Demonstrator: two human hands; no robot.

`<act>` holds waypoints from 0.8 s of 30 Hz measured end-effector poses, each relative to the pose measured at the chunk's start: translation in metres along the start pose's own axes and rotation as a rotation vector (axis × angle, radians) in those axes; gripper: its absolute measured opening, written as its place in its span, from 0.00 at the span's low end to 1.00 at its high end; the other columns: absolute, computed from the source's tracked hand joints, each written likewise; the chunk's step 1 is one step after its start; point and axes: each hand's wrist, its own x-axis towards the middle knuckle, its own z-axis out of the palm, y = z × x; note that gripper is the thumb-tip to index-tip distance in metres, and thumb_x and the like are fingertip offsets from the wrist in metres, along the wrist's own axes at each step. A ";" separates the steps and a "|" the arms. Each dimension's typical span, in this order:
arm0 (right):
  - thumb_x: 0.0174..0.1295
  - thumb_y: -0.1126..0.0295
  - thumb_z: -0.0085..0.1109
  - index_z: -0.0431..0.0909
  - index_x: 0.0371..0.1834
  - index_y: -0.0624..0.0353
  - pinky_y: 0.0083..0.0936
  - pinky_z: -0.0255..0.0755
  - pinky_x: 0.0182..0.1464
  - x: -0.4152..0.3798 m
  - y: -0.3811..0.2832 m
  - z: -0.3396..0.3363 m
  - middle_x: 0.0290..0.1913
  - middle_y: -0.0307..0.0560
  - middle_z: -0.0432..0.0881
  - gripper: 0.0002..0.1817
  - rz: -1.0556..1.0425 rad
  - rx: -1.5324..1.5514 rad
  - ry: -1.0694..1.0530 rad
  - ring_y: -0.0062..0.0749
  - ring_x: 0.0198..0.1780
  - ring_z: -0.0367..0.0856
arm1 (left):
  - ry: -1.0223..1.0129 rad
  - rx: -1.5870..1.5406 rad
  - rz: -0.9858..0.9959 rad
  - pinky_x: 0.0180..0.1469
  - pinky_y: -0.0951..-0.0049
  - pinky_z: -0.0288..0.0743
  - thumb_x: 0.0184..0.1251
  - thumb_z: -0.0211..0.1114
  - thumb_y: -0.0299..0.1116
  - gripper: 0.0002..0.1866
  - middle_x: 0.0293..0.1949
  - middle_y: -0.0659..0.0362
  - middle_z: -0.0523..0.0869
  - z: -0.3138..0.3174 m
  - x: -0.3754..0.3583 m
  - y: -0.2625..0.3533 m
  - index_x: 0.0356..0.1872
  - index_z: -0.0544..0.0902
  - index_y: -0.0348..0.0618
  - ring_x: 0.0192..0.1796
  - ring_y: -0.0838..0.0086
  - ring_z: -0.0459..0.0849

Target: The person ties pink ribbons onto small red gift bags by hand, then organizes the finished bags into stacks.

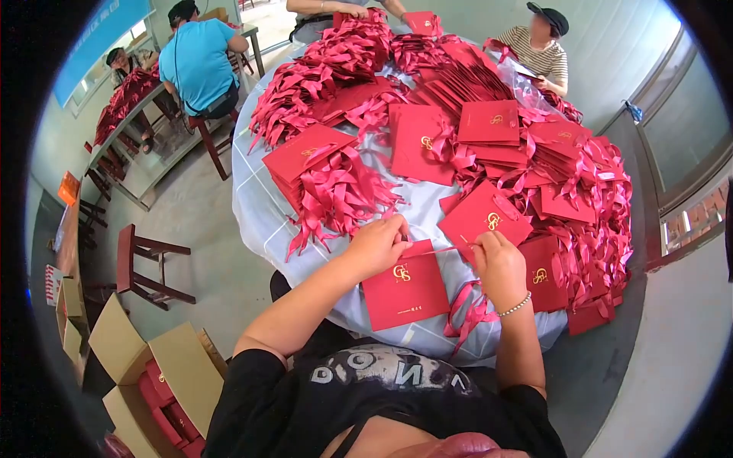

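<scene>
A red paper gift bag (405, 298) with a gold emblem lies flat on the table in front of me. My left hand (379, 246) is closed in a pinch at the bag's top edge, on one end of a thin pink ribbon (437, 251). The ribbon runs taut across to my right hand (498, 266), whose fingers pinch its other end. Loose pink ribbons (467, 314) lie on the cloth below my right hand. Just beyond it rests another red bag (486, 221), turned at an angle.
Heaps of red bags with ribbons (336, 183) cover much of the round table (256, 202). An open carton (183, 366) of red bags stands at lower left, near a wooden stool (153, 267). Other people (200, 65) sit or stand around the room, some handling bags.
</scene>
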 end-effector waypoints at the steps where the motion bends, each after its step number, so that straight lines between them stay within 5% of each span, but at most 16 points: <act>1: 0.62 0.74 0.61 0.78 0.32 0.60 0.33 0.76 0.34 -0.002 0.000 -0.002 0.32 0.49 0.83 0.03 0.056 0.061 -0.008 0.39 0.33 0.84 | -0.016 0.019 0.027 0.36 0.58 0.74 0.59 0.72 0.34 0.10 0.27 0.56 0.83 0.000 0.000 -0.001 0.34 0.80 0.41 0.34 0.60 0.83; 7: 0.64 0.80 0.63 0.81 0.42 0.63 0.17 0.74 0.35 -0.018 0.013 -0.003 0.36 0.40 0.85 0.05 0.491 1.036 -0.243 0.18 0.34 0.82 | -0.139 -0.057 0.044 0.34 0.63 0.75 0.56 0.75 0.36 0.11 0.26 0.55 0.84 0.002 0.006 -0.014 0.28 0.83 0.40 0.30 0.65 0.84; 10: 0.62 0.83 0.64 0.81 0.43 0.63 0.15 0.75 0.39 -0.021 0.007 -0.008 0.38 0.37 0.85 0.08 0.521 1.366 -0.194 0.18 0.37 0.82 | -0.206 -0.210 -0.062 0.31 0.67 0.75 0.56 0.75 0.35 0.11 0.26 0.55 0.86 -0.001 0.009 -0.013 0.29 0.83 0.40 0.28 0.69 0.85; 13: 0.60 0.85 0.65 0.81 0.42 0.65 0.15 0.75 0.42 -0.025 0.003 -0.002 0.38 0.39 0.85 0.09 0.515 1.558 -0.174 0.20 0.38 0.82 | -0.210 -0.244 -0.047 0.30 0.69 0.75 0.57 0.75 0.33 0.10 0.25 0.56 0.86 -0.002 0.009 -0.011 0.30 0.83 0.39 0.27 0.72 0.84; 18: 0.63 0.82 0.59 0.80 0.40 0.64 0.29 0.79 0.52 -0.026 -0.001 0.016 0.53 0.50 0.80 0.05 0.314 1.868 -0.127 0.30 0.50 0.81 | -0.244 -0.301 -0.034 0.30 0.76 0.70 0.62 0.72 0.29 0.07 0.25 0.65 0.81 -0.007 0.008 -0.012 0.35 0.82 0.39 0.28 0.83 0.77; 24: 0.74 0.74 0.51 0.76 0.51 0.61 0.17 0.79 0.42 -0.029 -0.006 0.020 0.42 0.45 0.82 0.07 0.504 1.920 -0.296 0.22 0.42 0.82 | -0.330 -0.423 -0.094 0.26 0.83 0.63 0.69 0.65 0.25 0.03 0.25 0.70 0.78 -0.020 0.003 -0.007 0.39 0.81 0.36 0.27 0.90 0.71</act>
